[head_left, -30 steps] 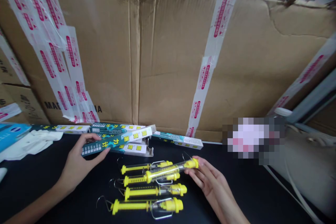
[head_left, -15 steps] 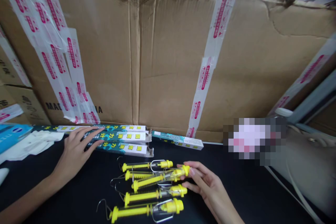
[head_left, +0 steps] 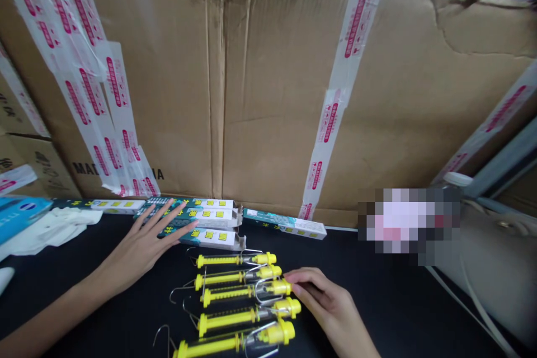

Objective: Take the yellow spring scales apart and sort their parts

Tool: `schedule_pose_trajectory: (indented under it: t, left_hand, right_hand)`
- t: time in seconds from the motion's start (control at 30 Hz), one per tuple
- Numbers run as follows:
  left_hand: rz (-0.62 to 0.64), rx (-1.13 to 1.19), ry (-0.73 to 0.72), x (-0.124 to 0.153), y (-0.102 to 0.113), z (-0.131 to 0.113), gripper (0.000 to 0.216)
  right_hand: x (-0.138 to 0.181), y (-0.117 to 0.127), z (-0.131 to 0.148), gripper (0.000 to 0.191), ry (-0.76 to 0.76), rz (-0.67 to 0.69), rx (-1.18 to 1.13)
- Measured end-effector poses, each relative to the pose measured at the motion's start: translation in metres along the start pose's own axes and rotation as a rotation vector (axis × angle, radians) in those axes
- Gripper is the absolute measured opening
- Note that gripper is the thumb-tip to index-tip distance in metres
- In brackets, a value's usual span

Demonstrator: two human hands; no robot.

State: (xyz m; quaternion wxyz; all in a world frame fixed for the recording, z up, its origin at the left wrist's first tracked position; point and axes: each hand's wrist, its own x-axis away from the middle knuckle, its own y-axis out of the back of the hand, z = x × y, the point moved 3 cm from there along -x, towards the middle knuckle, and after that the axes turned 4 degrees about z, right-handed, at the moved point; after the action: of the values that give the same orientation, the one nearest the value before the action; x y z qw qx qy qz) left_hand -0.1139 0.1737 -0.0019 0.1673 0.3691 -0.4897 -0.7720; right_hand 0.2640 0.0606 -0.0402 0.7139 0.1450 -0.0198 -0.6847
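Observation:
Several yellow spring scales with clear tubes and wire hooks lie in a row on the black tabletop, hooks to the left. My right hand [head_left: 327,305] pinches the yellow right end of the middle spring scale [head_left: 235,294], which rests among the others. Just above it lies another spring scale [head_left: 222,278], and the nearest spring scale [head_left: 213,345] is cut off by the lower edge of the view. My left hand [head_left: 146,240] lies with fingers spread over printed narrow boxes [head_left: 213,218], whose right-end flaps stand open.
A large taped cardboard box [head_left: 277,95] walls off the back. Against it lie one more narrow box [head_left: 285,224] and another narrow box [head_left: 117,206]. On the left are white gloves [head_left: 71,226] and a blue package [head_left: 25,215]. A pale bag-like object [head_left: 499,268] with a cord sits at right.
My right hand has lowered the tilted middle spring scale into line between its neighbours. My left hand has slid right across the boxes, its fingers spreading further.

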Motion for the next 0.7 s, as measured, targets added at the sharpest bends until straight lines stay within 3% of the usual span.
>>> schedule_pose_trajectory:
  t: [0.1,0.3,0.5,0.7]
  left_hand:
    - [-0.027,-0.025,0.029,0.001,0.004,-0.001,0.057]
    - [-0.101,-0.079,0.108,-0.001,0.009,-0.004,0.051]
    - [-0.122,-0.102,0.141,0.000,0.008,-0.005,0.071]
    - [-0.084,-0.147,-0.041,-0.009,0.012,-0.016,0.057]
  right_hand:
    - [0.001,0.001,0.001,0.017,0.078,0.004,0.190]
    - [-0.013,0.033,0.006,0.023,0.439,-0.197,0.704]
    - [-0.042,0.064,-0.017,0.047,0.401,-0.200,0.837]
    - [-0.044,0.065,-0.028,0.049,0.337,-0.192,0.883]
